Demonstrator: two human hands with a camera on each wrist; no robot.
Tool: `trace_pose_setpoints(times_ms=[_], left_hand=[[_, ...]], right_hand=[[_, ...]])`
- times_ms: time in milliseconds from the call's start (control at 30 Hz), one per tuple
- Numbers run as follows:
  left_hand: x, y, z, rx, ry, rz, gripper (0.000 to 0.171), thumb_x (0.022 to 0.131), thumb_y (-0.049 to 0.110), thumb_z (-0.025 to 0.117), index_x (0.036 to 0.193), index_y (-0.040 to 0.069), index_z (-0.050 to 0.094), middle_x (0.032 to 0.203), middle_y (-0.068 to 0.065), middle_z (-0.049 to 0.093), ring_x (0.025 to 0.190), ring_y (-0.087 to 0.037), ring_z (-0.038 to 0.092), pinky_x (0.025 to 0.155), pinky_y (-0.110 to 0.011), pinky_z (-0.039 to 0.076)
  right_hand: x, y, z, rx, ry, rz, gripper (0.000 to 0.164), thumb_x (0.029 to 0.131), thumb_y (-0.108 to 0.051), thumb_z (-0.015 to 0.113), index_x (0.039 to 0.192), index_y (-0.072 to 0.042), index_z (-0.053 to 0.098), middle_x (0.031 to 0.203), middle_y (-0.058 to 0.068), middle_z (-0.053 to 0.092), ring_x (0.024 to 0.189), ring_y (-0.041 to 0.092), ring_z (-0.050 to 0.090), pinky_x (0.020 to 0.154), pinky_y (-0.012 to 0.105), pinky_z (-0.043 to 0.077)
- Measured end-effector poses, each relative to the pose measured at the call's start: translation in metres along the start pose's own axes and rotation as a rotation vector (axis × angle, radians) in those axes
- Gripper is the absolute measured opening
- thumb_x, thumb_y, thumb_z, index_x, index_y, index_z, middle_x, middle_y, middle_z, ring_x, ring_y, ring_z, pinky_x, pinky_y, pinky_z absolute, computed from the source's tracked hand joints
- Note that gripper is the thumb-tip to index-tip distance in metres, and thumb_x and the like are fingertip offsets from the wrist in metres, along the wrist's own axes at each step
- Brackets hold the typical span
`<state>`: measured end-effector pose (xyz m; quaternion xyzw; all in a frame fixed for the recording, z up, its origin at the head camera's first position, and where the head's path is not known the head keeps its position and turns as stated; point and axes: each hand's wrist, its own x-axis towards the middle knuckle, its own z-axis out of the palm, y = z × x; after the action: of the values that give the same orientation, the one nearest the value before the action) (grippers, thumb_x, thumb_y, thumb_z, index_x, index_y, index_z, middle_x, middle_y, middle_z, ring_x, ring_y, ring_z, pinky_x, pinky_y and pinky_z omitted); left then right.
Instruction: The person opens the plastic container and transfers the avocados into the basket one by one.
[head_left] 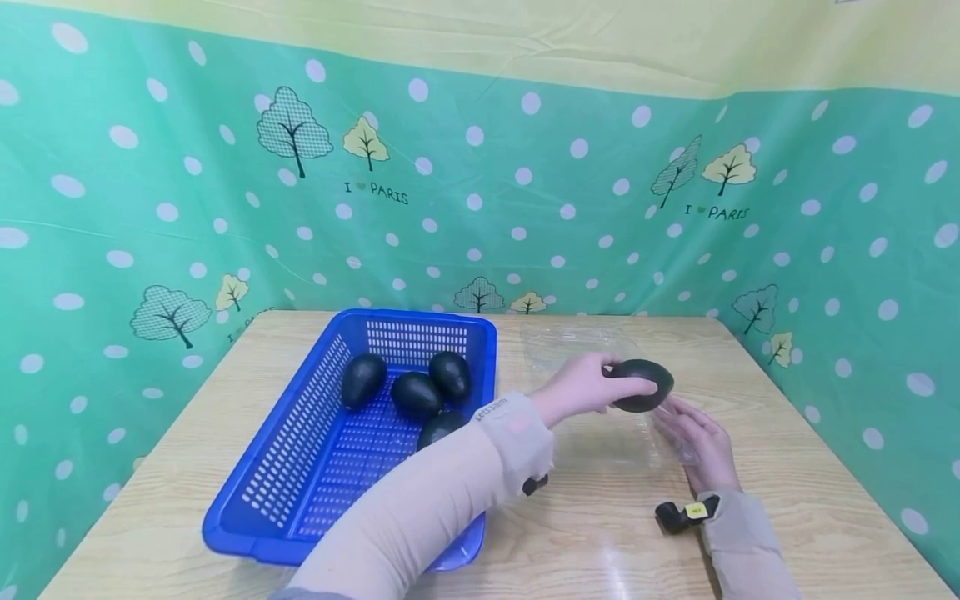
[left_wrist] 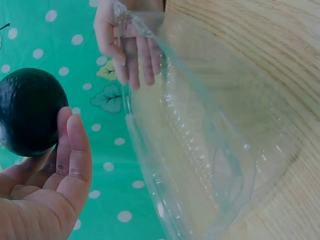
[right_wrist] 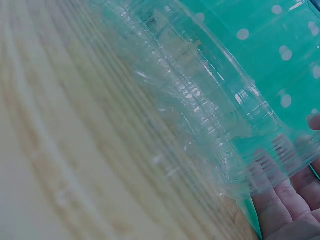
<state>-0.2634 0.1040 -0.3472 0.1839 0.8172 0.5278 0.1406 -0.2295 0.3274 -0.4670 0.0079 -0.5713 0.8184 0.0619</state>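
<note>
My left hand (head_left: 588,385) grips a dark avocado (head_left: 639,385) between thumb and fingers, above a clear plastic clamshell box (head_left: 607,446) on the table. In the left wrist view the avocado (left_wrist: 32,112) is off to the left, apart from the clear box (left_wrist: 220,145). My right hand (head_left: 697,437) holds the box's right edge. The right wrist view has its fingers (right_wrist: 272,210) against the clear wall, with the thumb at the frame's edge. Several more avocados (head_left: 363,381) lie in a blue plastic basket (head_left: 262,467); my left forearm partly covers one.
The basket stands on the left of the wood-grain table (head_left: 787,450), its right side crossed by my left arm. A green dotted curtain (head_left: 480,225) encloses the back and sides. Black wrist-camera mounts (head_left: 678,517) sit near both cuffs.
</note>
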Motion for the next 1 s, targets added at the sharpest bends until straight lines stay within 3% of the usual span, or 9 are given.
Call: trace_pose_setpoints(times_ms=[267,500,767,1000], left_hand=[[0.000,0.006,-0.017,-0.090,-0.006,0.003,0.061,0.081,0.044,0.079,0.129,0.010,0.063,0.101,-0.005,0.072,0.066,-0.015,0.068,0.061,-0.029,0.058],[-0.003,0.012,-0.033,-0.209,-0.004,0.018,0.054,0.083,0.041,0.077,0.125,0.010,0.065,0.096,-0.004,0.072,0.075,-0.015,0.071,0.066,-0.031,0.060],[-0.009,0.013,-0.047,-0.229,0.007,0.047,0.046,0.086,0.037,0.075,0.119,0.007,0.066,0.099,-0.005,0.070,0.075,-0.017,0.070,0.066,-0.030,0.060],[-0.011,0.012,-0.058,-0.279,0.028,0.029,0.048,0.087,0.036,0.074,0.124,0.006,0.064,0.102,-0.009,0.072,0.074,-0.017,0.071,0.068,-0.031,0.061]], right_hand=[[-0.001,0.002,-0.001,0.004,-0.019,-0.037,0.027,0.102,-0.005,0.050,0.119,-0.015,0.069,0.113,-0.005,0.074,0.105,0.009,0.070,0.093,0.025,0.054],[-0.001,0.003,-0.002,0.037,-0.042,-0.058,0.028,0.102,-0.003,0.048,0.122,-0.010,0.067,0.115,-0.003,0.073,0.107,0.011,0.070,0.093,0.025,0.054],[0.000,0.004,-0.002,0.057,-0.051,-0.055,0.029,0.102,-0.002,0.049,0.123,-0.009,0.066,0.116,-0.002,0.073,0.107,0.012,0.070,0.094,0.025,0.054],[-0.001,0.003,-0.001,0.013,-0.029,-0.033,0.029,0.102,-0.004,0.050,0.126,-0.011,0.064,0.116,-0.006,0.072,0.107,0.009,0.069,0.094,0.024,0.053]])
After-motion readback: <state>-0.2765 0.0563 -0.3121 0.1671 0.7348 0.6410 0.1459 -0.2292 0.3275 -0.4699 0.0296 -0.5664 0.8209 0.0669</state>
